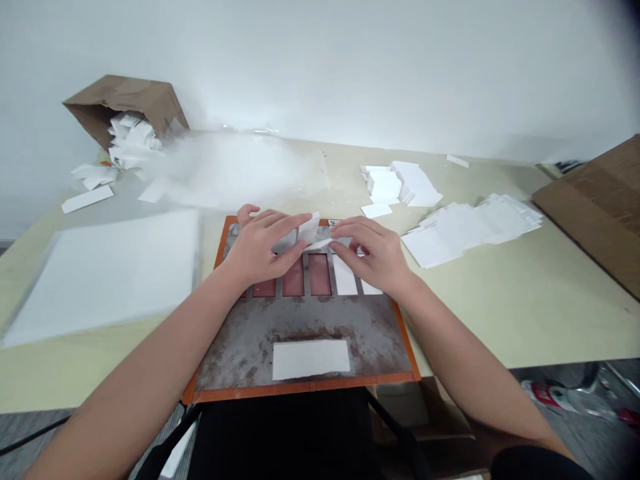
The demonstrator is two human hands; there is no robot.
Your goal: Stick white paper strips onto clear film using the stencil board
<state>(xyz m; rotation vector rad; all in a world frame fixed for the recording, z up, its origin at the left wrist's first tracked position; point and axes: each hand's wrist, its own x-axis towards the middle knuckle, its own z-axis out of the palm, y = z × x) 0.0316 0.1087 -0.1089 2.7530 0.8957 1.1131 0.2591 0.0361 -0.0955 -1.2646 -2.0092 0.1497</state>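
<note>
Centrally, left hand (263, 248) and right hand (374, 257) close together, fingertips almost meeting over a thin white rectangular card (309, 230), one end bent upright, other end flat and narrow; whether one piece or two, unclear from this view. Right thumb and forefinger apparently pinching the flat end; grip of the left hand impossible to confirm. Card probably light, flexible and easily creased, so best taken by its edges. Beneath, a rust-stained grey metal plate (300, 330) with orange border and a row of upright rectangular windows, three with reddish floors (293, 279) and two filled with white cards (345, 277), plus one loose white rectangle (310, 359) near the front edge. Farther off, on a pale cream table (500, 320): stacked white cards (470, 230), a tipped brown cardboard box (120, 100) spilling white pieces (131, 141), and a translucent plastic sheet (105, 273).
</note>
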